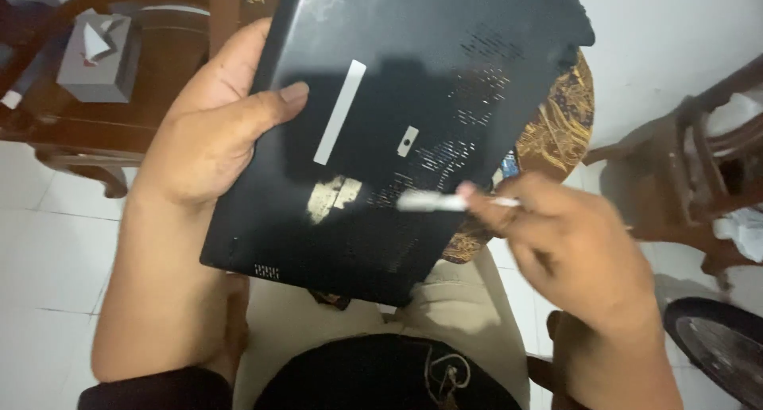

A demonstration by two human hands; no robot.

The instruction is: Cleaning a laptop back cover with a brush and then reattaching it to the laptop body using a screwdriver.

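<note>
A black laptop (413, 84) lies upside down in front of me, its vented underside facing up, with a white strip and a torn pale sticker on it. My left hand (211, 120) grips its left edge, thumb lying on the bottom panel. My right hand (572, 243) holds a thin white tool (433, 202), blurred, whose tip rests against the underside near the vent holes. The laptop partly rests over a small round table with a brown patterned cloth (560, 128).
A dark wooden chair with a grey tissue box (99, 56) stands at the upper left. Another wooden chair (707, 164) holding crumpled white paper is at the right. A dark wheel (715, 346) shows at the lower right. White floor tiles lie beneath.
</note>
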